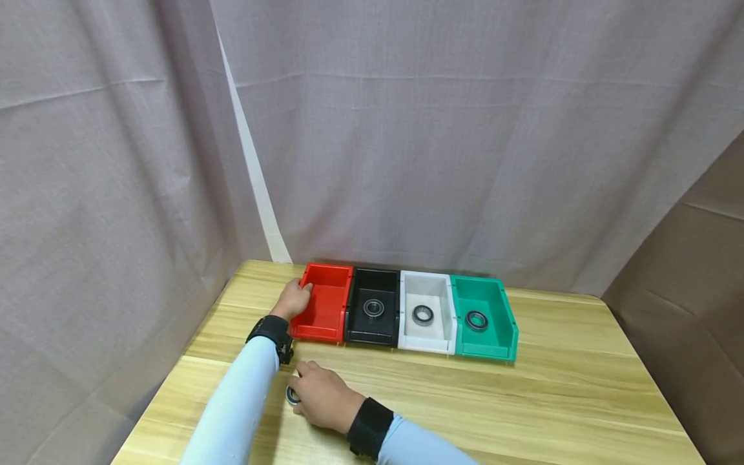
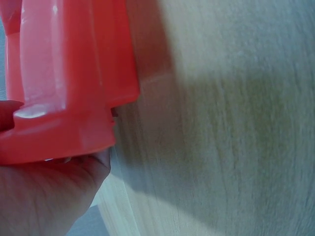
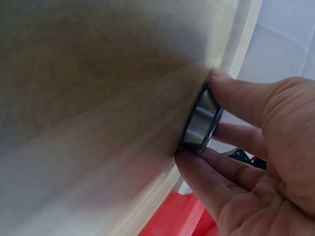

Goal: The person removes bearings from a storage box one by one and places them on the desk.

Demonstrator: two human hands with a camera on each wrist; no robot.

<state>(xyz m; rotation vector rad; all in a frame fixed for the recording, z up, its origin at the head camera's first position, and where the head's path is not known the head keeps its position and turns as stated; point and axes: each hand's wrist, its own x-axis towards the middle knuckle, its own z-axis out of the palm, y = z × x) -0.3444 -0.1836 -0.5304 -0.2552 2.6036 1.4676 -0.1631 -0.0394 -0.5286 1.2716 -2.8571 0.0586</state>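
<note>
At the left end of a row of bins, my left hand (image 1: 292,300) grips the side wall of the red bin (image 1: 327,309), thumb over the rim. No item shows inside that bin. The left wrist view has the red bin (image 2: 64,83) close up, the hand (image 2: 49,196) under its edge. In front of the bins, my right hand (image 1: 327,395) pinches a metal ball bearing (image 1: 292,395) by its rim. In the right wrist view, thumb and fingertips of the hand (image 3: 246,147) hold the bearing (image 3: 202,123) at the tabletop; whether it touches the wood I cannot tell.
Beside the red bin stand a black bin (image 1: 356,332), a white bin (image 1: 427,342) and a green bin (image 1: 491,349), each with one bearing in it. The wooden table (image 1: 558,387) extends right and forward of them. Grey curtains (image 1: 407,161) hang behind.
</note>
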